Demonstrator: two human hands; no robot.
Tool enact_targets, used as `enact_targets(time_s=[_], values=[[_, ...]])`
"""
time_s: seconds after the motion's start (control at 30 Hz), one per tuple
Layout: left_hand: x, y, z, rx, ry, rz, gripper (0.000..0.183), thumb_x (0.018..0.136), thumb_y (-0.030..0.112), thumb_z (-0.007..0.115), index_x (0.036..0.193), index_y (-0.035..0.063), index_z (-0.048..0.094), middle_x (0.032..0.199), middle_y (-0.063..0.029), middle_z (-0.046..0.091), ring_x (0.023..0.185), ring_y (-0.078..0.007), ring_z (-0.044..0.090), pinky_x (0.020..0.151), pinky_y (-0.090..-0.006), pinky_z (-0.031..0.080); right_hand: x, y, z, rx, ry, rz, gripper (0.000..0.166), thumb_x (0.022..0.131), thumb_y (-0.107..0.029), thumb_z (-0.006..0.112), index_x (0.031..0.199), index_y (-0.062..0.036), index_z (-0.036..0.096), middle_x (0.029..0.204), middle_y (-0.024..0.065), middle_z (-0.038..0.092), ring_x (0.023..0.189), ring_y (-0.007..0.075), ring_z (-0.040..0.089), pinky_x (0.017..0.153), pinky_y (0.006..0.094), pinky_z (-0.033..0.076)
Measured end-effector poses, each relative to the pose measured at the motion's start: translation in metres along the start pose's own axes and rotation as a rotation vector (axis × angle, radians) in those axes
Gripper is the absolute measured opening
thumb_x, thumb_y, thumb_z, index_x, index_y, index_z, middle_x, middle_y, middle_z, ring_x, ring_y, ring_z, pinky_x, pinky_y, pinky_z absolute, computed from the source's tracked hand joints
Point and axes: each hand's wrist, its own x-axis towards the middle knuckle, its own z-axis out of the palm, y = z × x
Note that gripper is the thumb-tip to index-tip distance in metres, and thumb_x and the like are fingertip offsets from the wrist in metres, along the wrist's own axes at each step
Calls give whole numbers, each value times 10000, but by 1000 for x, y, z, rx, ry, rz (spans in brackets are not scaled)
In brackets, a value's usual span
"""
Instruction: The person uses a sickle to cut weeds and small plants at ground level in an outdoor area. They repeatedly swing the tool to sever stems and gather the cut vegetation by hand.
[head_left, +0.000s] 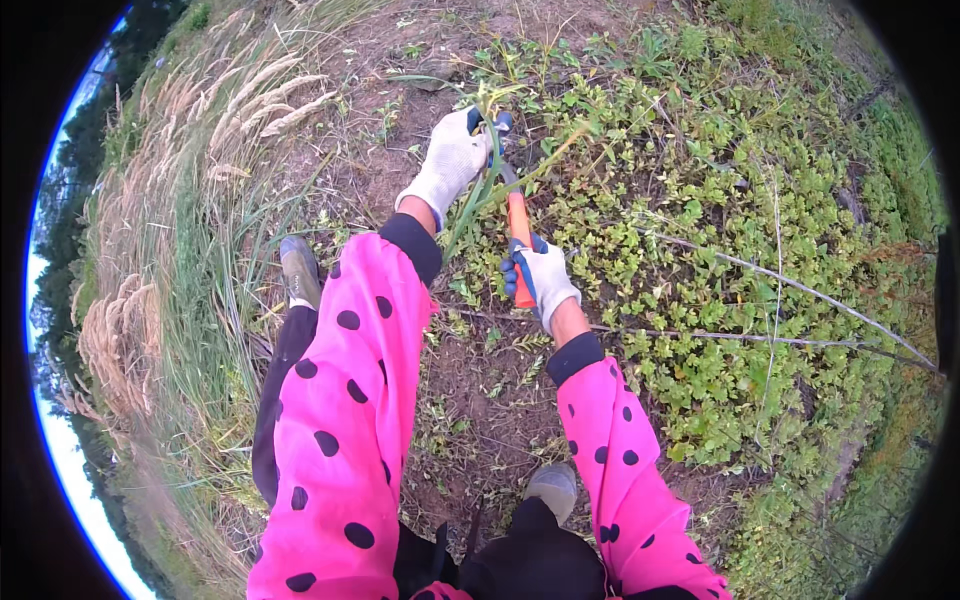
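Observation:
My left hand (463, 150), in a white knit glove with blue coated fingers, is closed on a bunch of green stems and grass blades (484, 180). In a matching glove, my right hand (541, 276) grips the orange handle of a hand tool (519, 217), which looks like a sickle. Its grey metal part (509, 174) reaches up beside the stems, just below my left fingers. How far the blade extends is hidden by the glove and leaves. Both hands are above low leafy plants and bare soil.
Tall grass with tan seed heads (262, 97) stands on the left. Low green leafy plants (697, 300) spread on the right, crossed by long dry stalks (795, 285). My shoes (298, 270) rest on brown soil (480, 397) with cut-looking plant bits.

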Motion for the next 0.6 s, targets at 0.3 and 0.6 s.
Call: enact_targets(time_s=[0.3,0.6], values=[[-78,-143,-272,-485,735,-520,183,894,138,507,1029,28,564,950,-147,626,720,-234,637,589,-359,557,-240,53,-99,13,295,-38,312,882,-90,495,1186,-81,430,648,40,523,448,102,486,379,240,416],[-202,-114,-295,289,20,-851,108,710,76,657,784,38,589,606,-51,595,466,-149,538,428,-270,426,-230,72,-102,-227,227,-128,601,833,-14,537,1373,-103,290,668,6,538,499,69,486,432,246,449]])
